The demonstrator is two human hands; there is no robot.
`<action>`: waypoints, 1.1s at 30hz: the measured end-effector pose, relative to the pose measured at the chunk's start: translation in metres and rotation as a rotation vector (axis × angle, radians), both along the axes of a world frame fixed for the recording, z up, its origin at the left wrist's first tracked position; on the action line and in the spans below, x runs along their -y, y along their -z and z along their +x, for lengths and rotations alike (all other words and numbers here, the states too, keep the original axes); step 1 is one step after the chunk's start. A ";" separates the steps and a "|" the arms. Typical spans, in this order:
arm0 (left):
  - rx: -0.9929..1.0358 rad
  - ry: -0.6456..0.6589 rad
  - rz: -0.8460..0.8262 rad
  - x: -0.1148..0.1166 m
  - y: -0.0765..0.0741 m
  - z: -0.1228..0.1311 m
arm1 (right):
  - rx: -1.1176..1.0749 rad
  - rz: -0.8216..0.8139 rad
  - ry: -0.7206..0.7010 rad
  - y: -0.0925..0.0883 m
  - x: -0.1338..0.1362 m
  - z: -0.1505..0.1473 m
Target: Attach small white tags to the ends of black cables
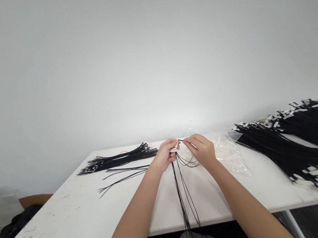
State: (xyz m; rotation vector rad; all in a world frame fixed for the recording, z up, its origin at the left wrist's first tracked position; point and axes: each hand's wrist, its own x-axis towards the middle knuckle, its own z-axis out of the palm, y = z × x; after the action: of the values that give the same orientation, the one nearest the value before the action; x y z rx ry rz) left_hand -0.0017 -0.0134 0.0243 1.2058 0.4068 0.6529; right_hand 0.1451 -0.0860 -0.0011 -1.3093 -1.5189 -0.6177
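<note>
Near the middle of the table, my left hand (165, 156) is closed around a small white connector (174, 150). Black wires (181, 196) hang down from it past the table's front edge. Just to the right, my right hand (203, 151) pinches a thin black wire (180, 140) by its end, pointing it at the fingertips of my left hand. Other wires loop between the two hands. Fingers hide most of the connector, and I cannot tell whether the wire end touches it.
A bundle of black wires (119, 158) lies at the back left of the white table (89, 212), with a few loose wires (123, 179) before it. Behind my right hand is a clear plastic bag (232, 157). Large piles of black wires (274, 152) with white ends cover the right side.
</note>
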 end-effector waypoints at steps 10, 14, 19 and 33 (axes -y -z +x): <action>-0.001 0.022 -0.017 0.001 -0.001 -0.001 | 0.018 0.020 -0.001 0.000 0.000 -0.003; -0.001 0.023 -0.016 0.001 -0.001 -0.002 | 0.002 0.008 -0.025 -0.001 0.000 -0.004; -0.001 0.034 -0.011 0.001 -0.001 -0.002 | 0.025 0.012 -0.014 0.000 0.000 -0.003; 0.005 0.051 -0.015 0.000 0.001 -0.001 | 0.104 0.114 0.038 0.000 -0.001 -0.005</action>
State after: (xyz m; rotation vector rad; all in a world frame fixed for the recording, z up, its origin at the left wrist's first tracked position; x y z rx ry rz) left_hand -0.0023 -0.0136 0.0234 1.1962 0.3749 0.6080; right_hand 0.1397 -0.0848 -0.0011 -1.2377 -1.5219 -0.7964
